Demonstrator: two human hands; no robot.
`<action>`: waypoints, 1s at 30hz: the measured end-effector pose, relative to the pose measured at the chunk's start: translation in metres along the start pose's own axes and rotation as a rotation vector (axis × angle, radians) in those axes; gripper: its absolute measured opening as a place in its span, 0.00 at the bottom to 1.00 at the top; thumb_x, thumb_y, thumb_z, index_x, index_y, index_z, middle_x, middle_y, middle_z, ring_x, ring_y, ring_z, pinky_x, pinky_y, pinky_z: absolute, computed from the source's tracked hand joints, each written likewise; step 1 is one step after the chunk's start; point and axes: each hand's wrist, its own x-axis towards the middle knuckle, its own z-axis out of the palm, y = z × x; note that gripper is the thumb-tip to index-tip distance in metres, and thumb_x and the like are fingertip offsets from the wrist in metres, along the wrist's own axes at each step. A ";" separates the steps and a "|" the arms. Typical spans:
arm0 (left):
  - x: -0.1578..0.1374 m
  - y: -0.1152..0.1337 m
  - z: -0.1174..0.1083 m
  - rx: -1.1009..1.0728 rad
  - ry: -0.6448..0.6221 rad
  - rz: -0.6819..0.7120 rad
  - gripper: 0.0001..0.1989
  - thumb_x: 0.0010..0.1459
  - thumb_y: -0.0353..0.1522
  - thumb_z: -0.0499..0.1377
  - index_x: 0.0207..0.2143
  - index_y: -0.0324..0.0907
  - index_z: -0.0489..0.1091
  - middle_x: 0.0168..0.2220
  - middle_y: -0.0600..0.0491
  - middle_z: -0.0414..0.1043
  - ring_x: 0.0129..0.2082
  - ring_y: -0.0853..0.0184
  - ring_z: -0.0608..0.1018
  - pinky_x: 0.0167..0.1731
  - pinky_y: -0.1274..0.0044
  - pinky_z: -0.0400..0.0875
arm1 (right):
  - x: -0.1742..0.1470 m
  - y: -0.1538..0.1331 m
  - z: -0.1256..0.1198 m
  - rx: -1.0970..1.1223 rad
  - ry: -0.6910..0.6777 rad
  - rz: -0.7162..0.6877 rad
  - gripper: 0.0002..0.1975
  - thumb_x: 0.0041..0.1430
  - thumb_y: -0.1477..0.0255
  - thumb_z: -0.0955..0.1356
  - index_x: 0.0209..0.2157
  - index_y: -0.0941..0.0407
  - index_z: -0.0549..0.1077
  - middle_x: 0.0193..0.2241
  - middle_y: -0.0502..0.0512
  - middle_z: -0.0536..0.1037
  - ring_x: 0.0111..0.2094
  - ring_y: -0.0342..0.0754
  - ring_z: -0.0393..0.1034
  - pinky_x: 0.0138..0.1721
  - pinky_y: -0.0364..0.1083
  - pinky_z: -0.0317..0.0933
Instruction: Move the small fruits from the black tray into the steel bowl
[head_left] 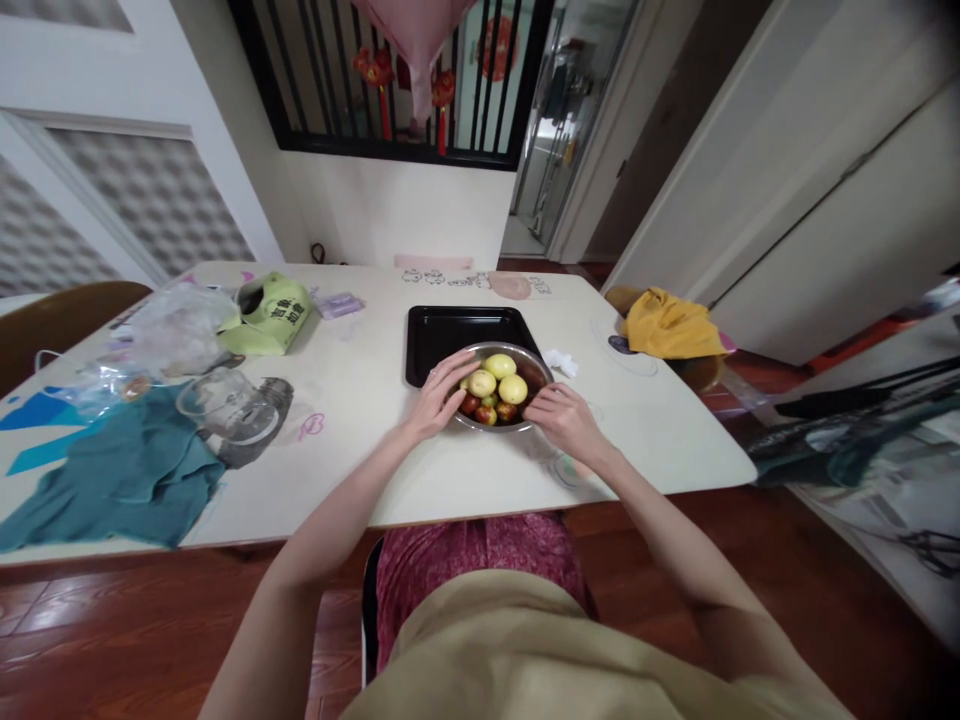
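Observation:
A round metal bowl [541,362] stands at the near edge of a black baking tray [465,322], partly over it. Inside lie several pale yellow-green fruits [499,366] and, nearer to me, several smaller red-brown fruits [486,414] that look like jujubes. My left hand [439,398] grips the bowl's left side, its fingers laid over the rim and the thumb nearer me. On the right side, my right hand [564,418] is closed on the rim with curled fingers. Its fingertips are partly hidden.
A crumpled white tissue [561,362] lies right of the bowl. On the table's left are a teal cloth [124,470], a clear plastic container [229,408], a plastic bag [176,325] and a green tissue pack [274,312]. A yellow cloth [667,325] hangs over a chair at right.

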 end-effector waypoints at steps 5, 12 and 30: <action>-0.001 -0.009 0.003 0.113 0.006 -0.075 0.28 0.78 0.45 0.45 0.75 0.50 0.55 0.76 0.45 0.55 0.78 0.55 0.55 0.77 0.54 0.48 | 0.043 0.032 0.001 -0.097 -0.035 -0.115 0.16 0.67 0.83 0.64 0.31 0.54 0.78 0.29 0.53 0.80 0.37 0.50 0.70 0.47 0.49 0.58; -0.010 -0.034 0.007 0.176 -0.054 -0.287 0.32 0.77 0.49 0.42 0.77 0.49 0.52 0.79 0.45 0.47 0.79 0.56 0.51 0.78 0.55 0.46 | 0.092 0.066 0.018 -0.120 -0.171 -0.149 0.11 0.68 0.76 0.67 0.32 0.54 0.79 0.30 0.55 0.82 0.36 0.51 0.70 0.45 0.49 0.56; -0.016 -0.042 0.014 0.299 -0.190 -0.348 0.33 0.77 0.50 0.41 0.77 0.46 0.52 0.79 0.43 0.43 0.80 0.56 0.50 0.76 0.57 0.53 | 0.157 0.118 -0.004 -0.065 -0.478 -0.322 0.09 0.64 0.77 0.70 0.37 0.54 0.84 0.35 0.55 0.86 0.42 0.51 0.77 0.48 0.49 0.59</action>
